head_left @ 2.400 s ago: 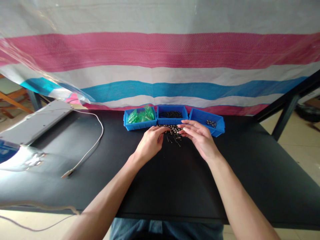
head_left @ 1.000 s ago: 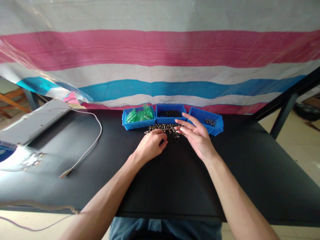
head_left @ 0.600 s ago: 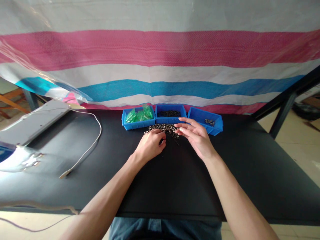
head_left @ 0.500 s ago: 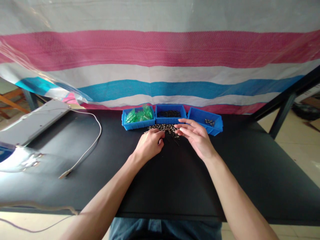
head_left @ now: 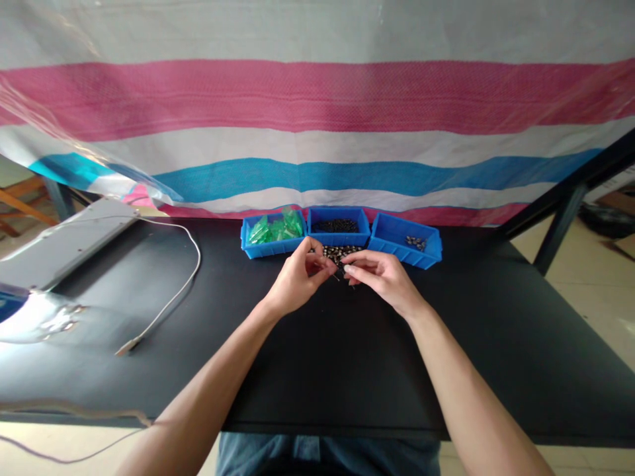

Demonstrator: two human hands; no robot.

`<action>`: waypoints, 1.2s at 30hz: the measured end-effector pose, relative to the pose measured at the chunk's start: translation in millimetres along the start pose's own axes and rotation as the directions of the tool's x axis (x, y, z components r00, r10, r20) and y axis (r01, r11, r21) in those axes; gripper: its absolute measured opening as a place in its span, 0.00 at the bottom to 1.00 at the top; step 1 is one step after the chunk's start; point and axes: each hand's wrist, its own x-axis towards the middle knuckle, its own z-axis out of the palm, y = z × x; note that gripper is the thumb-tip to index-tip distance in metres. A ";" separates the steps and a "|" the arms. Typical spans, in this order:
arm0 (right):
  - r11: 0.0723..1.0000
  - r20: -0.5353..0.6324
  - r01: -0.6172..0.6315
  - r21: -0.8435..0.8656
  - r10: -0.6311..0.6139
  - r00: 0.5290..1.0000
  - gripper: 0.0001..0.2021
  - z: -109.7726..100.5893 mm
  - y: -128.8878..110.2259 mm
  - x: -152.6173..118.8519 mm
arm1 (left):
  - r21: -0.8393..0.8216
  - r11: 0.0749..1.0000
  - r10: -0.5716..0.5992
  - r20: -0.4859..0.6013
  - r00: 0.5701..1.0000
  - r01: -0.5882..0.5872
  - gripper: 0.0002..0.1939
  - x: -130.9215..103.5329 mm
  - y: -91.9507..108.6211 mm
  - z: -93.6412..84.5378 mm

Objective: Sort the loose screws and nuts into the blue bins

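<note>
Moved since earlier: our left hand (head_left: 297,277), fingertips now nearer our right hand (head_left: 389,280). Small shiny parts (head_left: 344,252): heaped toward the far edge of the table (head_left: 342,370), before the middle blue bin (head_left: 347,238). Both grips: curled; whether closed on anything, we cannot tell. Step, we judge: fingertip handling; next move calls for fine pinching. Writing: none legible.

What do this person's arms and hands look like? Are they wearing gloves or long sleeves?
No gloves! The left hand and right hand are both bare, and I see no rings or watch. The forearms have no sleeves in view; they are narrow at the wrists and wider toward the elbows. I can't make out any markings.
</note>
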 end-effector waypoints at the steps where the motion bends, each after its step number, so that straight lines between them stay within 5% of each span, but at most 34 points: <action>1: 1.000 0.017 -0.008 0.017 0.007 1.000 0.13 0.3 -0.5 -0.6 | -0.061 0.998 -0.026 -0.006 1.000 0.026 0.19 0.4 -0.3 -0.1; 13: 0.962 -0.014 -0.082 0.261 0.088 0.996 0.14 3.3 -2.9 -0.4 | -0.198 0.978 -0.086 -0.098 0.991 0.065 0.23 2.5 -0.2 -0.2; 18: 0.972 -0.098 -0.073 0.223 0.096 0.991 0.13 2.3 -0.1 1.2 | 0.158 0.986 0.066 -0.046 0.997 -0.058 0.08 0.2 0.3 0.3; 20: 0.979 -0.161 -0.050 0.200 0.083 0.983 0.13 2.3 0.3 1.8 | 0.446 0.883 0.172 -0.023 0.985 -0.144 0.03 -0.4 -2.8 0.5; 22: 0.969 -0.191 -0.013 0.247 0.062 0.980 0.12 3.5 -1.2 2.0 | 0.684 0.697 0.250 0.047 0.967 -0.214 0.10 -0.4 -8.5 1.1; 27: 0.920 -0.157 0.074 0.385 -0.014 0.987 0.19 7.6 -8.6 1.4 | 0.889 0.373 0.244 0.183 0.952 -0.266 0.17 2.5 -24.3 2.3; 36: 0.927 -0.120 0.015 0.374 0.032 0.992 0.17 4.8 -10.0 -1.0 | 0.905 0.366 0.220 0.143 0.965 -0.217 0.10 6.4 -24.4 -0.2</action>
